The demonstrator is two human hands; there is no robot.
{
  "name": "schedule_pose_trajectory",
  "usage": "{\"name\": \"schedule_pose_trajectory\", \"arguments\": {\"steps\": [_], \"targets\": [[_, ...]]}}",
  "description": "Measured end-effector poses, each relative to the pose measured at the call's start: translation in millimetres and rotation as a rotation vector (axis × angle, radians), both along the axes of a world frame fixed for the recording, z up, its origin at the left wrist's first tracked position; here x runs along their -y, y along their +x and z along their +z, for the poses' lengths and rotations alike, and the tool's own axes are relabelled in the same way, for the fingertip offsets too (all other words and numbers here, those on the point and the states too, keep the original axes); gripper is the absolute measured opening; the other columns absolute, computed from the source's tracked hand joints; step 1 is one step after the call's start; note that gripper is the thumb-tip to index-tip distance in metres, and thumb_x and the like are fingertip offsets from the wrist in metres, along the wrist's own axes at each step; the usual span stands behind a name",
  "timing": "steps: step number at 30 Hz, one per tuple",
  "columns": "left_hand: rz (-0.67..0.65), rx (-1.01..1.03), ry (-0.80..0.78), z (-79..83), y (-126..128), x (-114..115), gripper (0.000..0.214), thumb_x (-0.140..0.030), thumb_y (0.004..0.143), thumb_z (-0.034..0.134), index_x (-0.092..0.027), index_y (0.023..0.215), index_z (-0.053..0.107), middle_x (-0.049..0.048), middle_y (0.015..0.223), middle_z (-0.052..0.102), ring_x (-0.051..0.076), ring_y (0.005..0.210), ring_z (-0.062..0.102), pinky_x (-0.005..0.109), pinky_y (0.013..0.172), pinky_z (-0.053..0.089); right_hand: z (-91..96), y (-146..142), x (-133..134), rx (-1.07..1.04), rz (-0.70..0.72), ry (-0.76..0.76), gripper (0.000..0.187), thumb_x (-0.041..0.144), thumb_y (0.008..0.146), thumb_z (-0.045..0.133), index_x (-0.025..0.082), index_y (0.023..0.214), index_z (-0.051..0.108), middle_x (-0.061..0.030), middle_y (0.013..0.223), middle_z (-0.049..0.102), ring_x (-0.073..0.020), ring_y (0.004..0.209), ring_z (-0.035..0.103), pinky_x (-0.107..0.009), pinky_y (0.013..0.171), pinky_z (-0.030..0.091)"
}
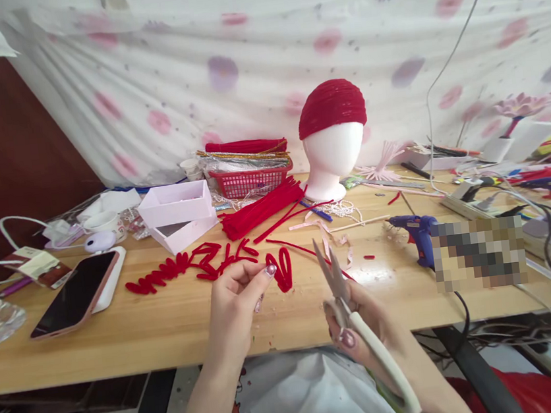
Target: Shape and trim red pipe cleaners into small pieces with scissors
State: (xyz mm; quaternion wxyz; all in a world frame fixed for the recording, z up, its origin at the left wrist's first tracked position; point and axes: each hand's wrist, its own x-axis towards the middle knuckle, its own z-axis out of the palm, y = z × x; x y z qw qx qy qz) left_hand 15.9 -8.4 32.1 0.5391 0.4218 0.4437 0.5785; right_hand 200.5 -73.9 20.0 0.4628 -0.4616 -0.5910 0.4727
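Observation:
My left hand (236,297) is closed in a pinch, thumb against fingers, at the near middle of the table. From its fingertips shows a red fuzzy pipe cleaner (286,275) bent into narrow loops; the gripped end is hidden. A pair of scissors (378,347) with pale handles is in my right hand (368,318), blades slightly apart and pointing up and away. The blades stand right of the loops without touching them. Beyond my left hand lie several bent red pipe cleaner pieces (164,274). A bundle of straight red pipe cleaners (261,211) rests farther back.
A white foam head (332,153) with a red cap (331,107) stands at the back. A red basket (253,181) and white boxes (176,204) are left of it. A phone (76,292) lies left; a blue glue gun (421,236) and cables are right.

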Motion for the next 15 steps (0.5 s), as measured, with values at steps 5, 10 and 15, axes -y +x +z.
{"name": "schedule_pose_trajectory", "arguments": {"steps": [5,10,15], "targets": [[0.008,0.018,0.037,-5.7,3,15,0.016,-0.031,0.068,0.079,-0.018,0.068,0.071,-0.0036,0.054,0.060,0.007,0.048,0.044,0.019,0.045,0.034,-1.7,-12,6,0.155,0.012,0.007,0.042,0.050,0.078,0.073,0.023,0.077,0.041,0.0037,0.068,0.047,-0.0136,0.061,0.042,-0.025,0.056,0.036],[-0.051,-0.036,0.111,1.2,0,23,0.009,-0.027,0.072,0.076,-0.019,0.069,0.072,-0.0004,0.063,0.070,0.012,0.056,0.059,0.020,0.052,0.044,-2.1,-10,6,0.333,-0.041,0.036,0.037,0.040,0.080,0.071,0.023,0.075,0.039,0.0053,0.066,0.043,-0.0132,0.059,0.038,-0.025,0.053,0.031],[0.008,-0.066,0.143,5.7,0,28,0.007,-0.024,0.074,0.074,-0.019,0.070,0.073,0.0003,0.064,0.070,0.012,0.059,0.059,0.021,0.055,0.046,-0.6,-7,7,0.406,-0.096,0.062,0.041,0.033,0.077,0.074,0.024,0.073,0.034,0.0075,0.062,0.039,-0.0118,0.056,0.035,-0.024,0.051,0.028]]}}
